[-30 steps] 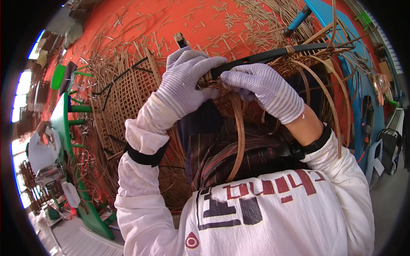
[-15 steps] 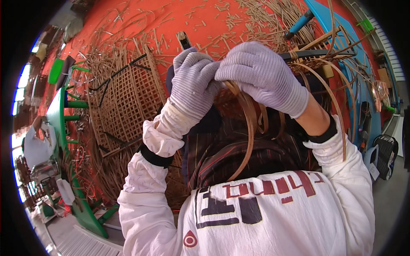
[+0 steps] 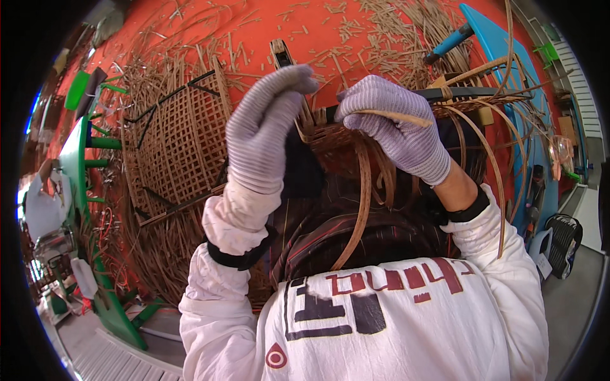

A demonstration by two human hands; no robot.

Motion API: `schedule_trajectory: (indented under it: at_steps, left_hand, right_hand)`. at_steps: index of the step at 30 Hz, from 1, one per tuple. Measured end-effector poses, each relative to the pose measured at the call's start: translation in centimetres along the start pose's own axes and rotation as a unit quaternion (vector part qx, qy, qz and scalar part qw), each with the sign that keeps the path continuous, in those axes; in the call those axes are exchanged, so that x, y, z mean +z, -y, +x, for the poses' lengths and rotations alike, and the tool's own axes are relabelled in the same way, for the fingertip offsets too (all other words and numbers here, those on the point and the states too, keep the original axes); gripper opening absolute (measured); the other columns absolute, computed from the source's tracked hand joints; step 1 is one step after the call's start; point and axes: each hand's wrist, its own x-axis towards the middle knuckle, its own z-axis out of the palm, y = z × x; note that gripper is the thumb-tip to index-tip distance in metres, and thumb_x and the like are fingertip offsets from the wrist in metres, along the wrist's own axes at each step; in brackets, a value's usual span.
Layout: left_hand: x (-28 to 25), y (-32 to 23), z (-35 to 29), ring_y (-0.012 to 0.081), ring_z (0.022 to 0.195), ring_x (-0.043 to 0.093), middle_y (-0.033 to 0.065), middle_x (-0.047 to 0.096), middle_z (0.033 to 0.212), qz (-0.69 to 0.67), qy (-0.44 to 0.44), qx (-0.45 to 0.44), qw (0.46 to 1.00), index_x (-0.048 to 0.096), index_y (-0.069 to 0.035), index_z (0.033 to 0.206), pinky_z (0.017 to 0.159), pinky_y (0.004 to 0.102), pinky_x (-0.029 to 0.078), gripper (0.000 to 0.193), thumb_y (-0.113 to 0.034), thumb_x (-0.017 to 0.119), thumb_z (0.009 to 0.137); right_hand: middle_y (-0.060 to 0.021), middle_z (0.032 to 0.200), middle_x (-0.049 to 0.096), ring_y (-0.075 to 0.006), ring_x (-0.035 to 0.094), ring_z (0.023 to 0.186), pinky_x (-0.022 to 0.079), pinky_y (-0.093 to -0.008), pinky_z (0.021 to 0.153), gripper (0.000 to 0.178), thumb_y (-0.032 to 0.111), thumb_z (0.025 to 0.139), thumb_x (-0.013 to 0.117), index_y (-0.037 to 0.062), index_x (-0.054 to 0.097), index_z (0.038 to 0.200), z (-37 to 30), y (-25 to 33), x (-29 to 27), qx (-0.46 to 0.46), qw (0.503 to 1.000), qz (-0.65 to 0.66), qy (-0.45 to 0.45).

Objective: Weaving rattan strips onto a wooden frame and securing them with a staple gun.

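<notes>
Both my hands wear striped grey-lilac gloves. My left hand (image 3: 267, 127) is lifted away from the work, fingers curved and parted from the thumb, with nothing visible in it. To its right, my right hand (image 3: 394, 127) is closed around a tan rattan strip (image 3: 399, 117), whose pale end runs back across the glove. Across my lap lies a partly woven piece (image 3: 327, 138) on a dark frame bar (image 3: 480, 93); my right hand is at its edge and hides some of it. A long brown strip (image 3: 364, 209) hangs from there toward my shirt.
A woven rattan panel (image 3: 181, 136) with dark struts lies at left among loose strips. Short cut pieces (image 3: 356, 32) litter the red floor. A green stool (image 3: 79, 165) stands at far left, a blue one (image 3: 486, 32) at right. Long strips (image 3: 492, 159) arch out right of my lap.
My left hand has come away from my right and moved left, its fingers opening. My right hand has turned, and a strip now shows across its glove.
</notes>
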Motion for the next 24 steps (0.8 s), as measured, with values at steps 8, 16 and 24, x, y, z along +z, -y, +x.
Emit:
schedule_trajectory:
  at_steps: [8, 16, 24]
  left_hand:
    - [0.8, -3.6, 5.3, 0.0141, 0.092, 0.065, 0.0092, 0.07, 0.1, 0.06, 0.043, 0.126, 0.989, 0.067, 0.0, 0.11, 0.088, 0.0253, 0.048, 0.021, -0.012, 0.059, 0.094]
    - [-1.4, -3.7, 3.5, 0.0224, 0.106, 0.06, 0.0065, 0.064, 0.11, 0.627, 0.202, 0.194, 0.727, 0.07, -0.007, 0.108, 0.089, 0.0319, 0.048, 0.027, -0.007, 0.069, 0.081]
    - [-0.8, -2.7, 2.3, 0.0227, 0.094, 0.066, 0.0094, 0.065, 0.105, 0.443, 0.219, 0.012, 0.869, 0.068, -0.002, 0.105, 0.082, 0.0291, 0.052, 0.025, -0.003, 0.069, 0.08]
  right_hand:
    - [-0.0065, 0.094, 0.065, -0.0254, 0.065, 0.085, 0.055, -0.0356, 0.078, 0.011, 0.008, 0.085, 0.066, 0.009, 0.068, 0.096, -0.4, -0.4, 0.2, -0.087, 0.987, -0.119, 0.062]
    - [-0.0065, 0.086, 0.064, -0.0251, 0.065, 0.085, 0.054, -0.0339, 0.076, 0.017, 0.006, 0.077, 0.074, 0.0077, 0.068, 0.093, -0.3, -0.1, 0.0, -0.034, 0.999, -0.038, 0.016]
    - [-0.007, 0.084, 0.064, -0.0249, 0.065, 0.083, 0.053, -0.0344, 0.072, 0.017, 0.006, 0.076, 0.074, 0.0092, 0.068, 0.091, 0.1, 0.5, 0.0, -0.043, 0.999, -0.027, 0.014]
